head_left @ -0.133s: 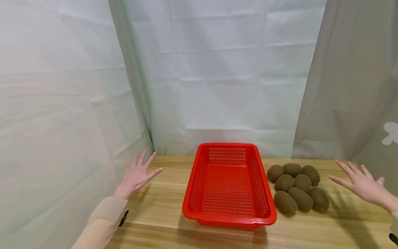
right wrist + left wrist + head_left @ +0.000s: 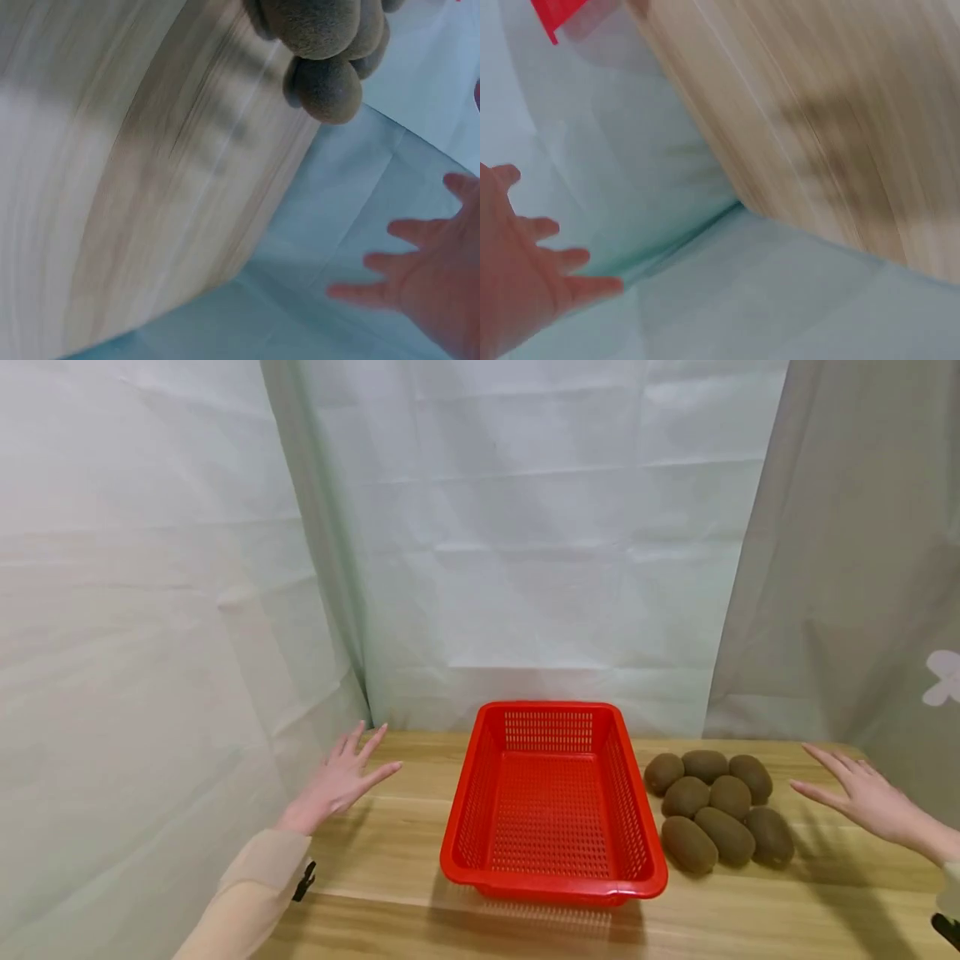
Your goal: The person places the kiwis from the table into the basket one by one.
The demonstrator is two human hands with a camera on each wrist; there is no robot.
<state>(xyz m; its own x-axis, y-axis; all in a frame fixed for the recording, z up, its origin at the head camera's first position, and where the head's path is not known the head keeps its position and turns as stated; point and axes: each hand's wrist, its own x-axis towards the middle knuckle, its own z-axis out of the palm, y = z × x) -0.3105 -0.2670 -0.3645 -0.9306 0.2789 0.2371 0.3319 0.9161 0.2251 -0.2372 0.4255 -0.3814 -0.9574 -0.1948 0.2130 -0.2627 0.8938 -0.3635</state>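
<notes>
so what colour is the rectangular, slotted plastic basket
The basket is bright red, best seen in the head view.

Creased pale sheets (image 2: 540, 527) hang around a wood-grain tabletop (image 2: 393, 852), a white petalled shape (image 2: 943, 677) at far right.

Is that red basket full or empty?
Empty: inside the red basket only its bare perforated floor shows; the kiwis lie beside it on the table.

Wood-grain table (image 2: 405, 860), red plastic basket (image 2: 551, 814), brown kiwifruit (image 2: 723, 837) clustered beside it
</notes>
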